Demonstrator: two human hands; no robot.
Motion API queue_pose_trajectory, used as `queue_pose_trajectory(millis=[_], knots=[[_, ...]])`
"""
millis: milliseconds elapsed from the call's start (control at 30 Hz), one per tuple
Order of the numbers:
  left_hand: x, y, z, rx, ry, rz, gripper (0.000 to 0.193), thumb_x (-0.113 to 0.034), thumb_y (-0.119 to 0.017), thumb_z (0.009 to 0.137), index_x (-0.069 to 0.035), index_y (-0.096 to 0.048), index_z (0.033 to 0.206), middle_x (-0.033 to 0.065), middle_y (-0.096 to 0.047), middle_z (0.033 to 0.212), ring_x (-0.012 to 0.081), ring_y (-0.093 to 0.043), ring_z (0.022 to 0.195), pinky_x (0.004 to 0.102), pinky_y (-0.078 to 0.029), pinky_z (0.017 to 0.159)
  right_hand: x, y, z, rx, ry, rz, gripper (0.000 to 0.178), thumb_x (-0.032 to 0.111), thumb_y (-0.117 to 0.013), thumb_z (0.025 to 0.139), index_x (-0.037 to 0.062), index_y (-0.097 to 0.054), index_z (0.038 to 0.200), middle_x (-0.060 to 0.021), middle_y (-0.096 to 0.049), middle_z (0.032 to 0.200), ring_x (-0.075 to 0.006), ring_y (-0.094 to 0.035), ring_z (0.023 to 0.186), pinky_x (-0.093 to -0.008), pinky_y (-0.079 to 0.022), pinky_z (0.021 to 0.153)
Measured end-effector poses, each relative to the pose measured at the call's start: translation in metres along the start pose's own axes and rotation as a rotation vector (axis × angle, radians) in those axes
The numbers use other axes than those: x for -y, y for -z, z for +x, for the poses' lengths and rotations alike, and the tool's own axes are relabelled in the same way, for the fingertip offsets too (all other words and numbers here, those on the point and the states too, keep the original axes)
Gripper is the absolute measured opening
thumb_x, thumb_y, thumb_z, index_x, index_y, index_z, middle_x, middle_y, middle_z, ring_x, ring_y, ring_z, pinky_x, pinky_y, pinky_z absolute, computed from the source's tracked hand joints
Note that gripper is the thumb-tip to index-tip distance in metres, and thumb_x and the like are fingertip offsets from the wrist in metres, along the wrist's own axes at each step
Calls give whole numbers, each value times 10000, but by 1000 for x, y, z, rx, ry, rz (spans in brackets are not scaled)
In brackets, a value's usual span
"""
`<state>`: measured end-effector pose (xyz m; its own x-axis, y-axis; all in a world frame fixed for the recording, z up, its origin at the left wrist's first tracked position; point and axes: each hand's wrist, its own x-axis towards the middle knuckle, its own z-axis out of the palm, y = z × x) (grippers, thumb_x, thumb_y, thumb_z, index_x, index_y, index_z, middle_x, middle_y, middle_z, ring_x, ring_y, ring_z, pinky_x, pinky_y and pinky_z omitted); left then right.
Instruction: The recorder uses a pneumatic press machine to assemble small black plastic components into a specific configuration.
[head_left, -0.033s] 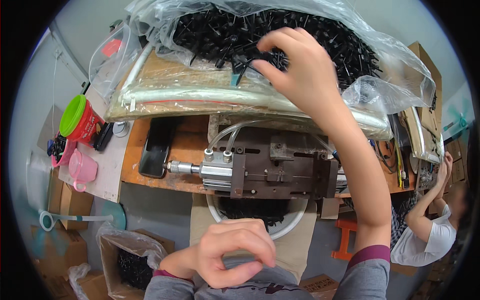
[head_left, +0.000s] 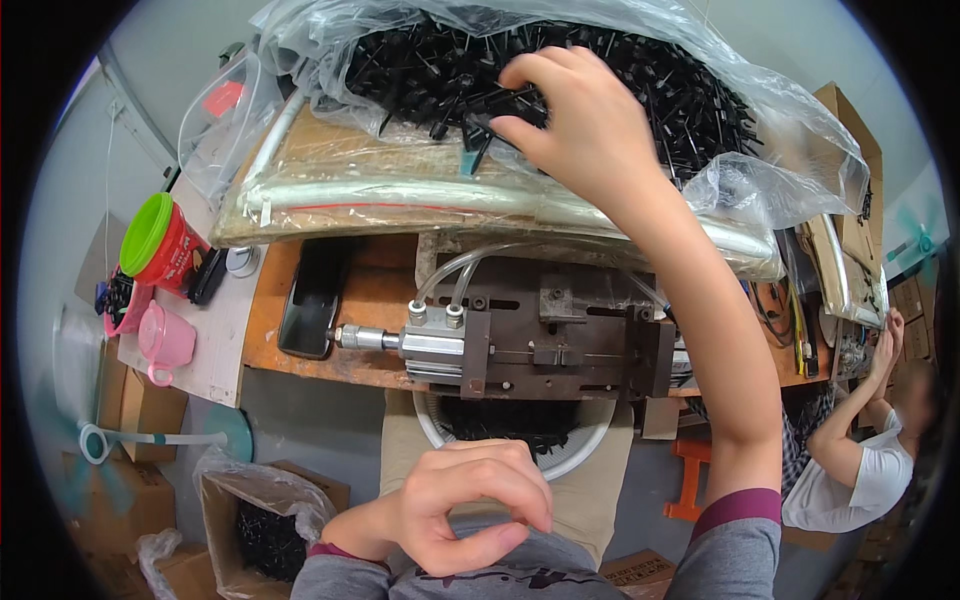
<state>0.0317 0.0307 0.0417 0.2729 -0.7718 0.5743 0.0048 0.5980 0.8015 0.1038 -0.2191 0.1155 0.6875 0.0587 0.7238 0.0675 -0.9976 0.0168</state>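
Hovering beyond the metal fixture (head_left: 520,372), the right hand (head_left: 595,125) is held with thumb and forefinger parted over heaped black parts (head_left: 435,75). On the fixture's near side, the left hand (head_left: 475,500) is loosely curled; whether anything is enclosed cannot be told. The parts are judged light, stiff and slick, best pinched by their stems (head_left: 481,154). One stem's long axis is pointed toward the fixture; the rest are jumbled.

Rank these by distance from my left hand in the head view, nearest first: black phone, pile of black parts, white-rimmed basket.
From the left hand:
1. White-rimmed basket: just beyond it.
2. Black phone: on the bench, ahead and to the left.
3. Pile of black parts: farthest ahead, behind the bench's front edge.
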Motion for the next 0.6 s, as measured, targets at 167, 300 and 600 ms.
queue_pose_trajectory(millis=[167, 300, 600], knots=[[13, 0, -5, 33, -127, 29, 339, -159, -747, 749, 37, -623, 997, 137, -651, 892, 210, -584, 666, 296, -470, 578, -7, -51, 31, 362, -137, -209, 318, 128, -641, 750, 69, -660, 1062, -125, -619, 1078, -310, -612, 1007, -402, -499, 864], [17, 3, -12, 34, -77, 102, 371, -219, -768, 751, 27, -628, 990, 132, -664, 884, 214, -604, 672, 290, -477, 579, -16, -46, 17, 257, -168, -60, 215, 69, -604, 761, 57, -676, 963, -122, -631, 985, -302, -624, 969, -438, -521, 803], [26, 8, -15, 15, 0, 194, 344, -124, -784, 716, 1, -634, 1000, 88, -666, 868, 152, -585, 651, 241, -472, 549, -65, 11, -14, 410, -243, 91, 167, 66, -650, 747, 53, -721, 898, -139, -705, 845, -299, -678, 822, -374, -539, 773]])
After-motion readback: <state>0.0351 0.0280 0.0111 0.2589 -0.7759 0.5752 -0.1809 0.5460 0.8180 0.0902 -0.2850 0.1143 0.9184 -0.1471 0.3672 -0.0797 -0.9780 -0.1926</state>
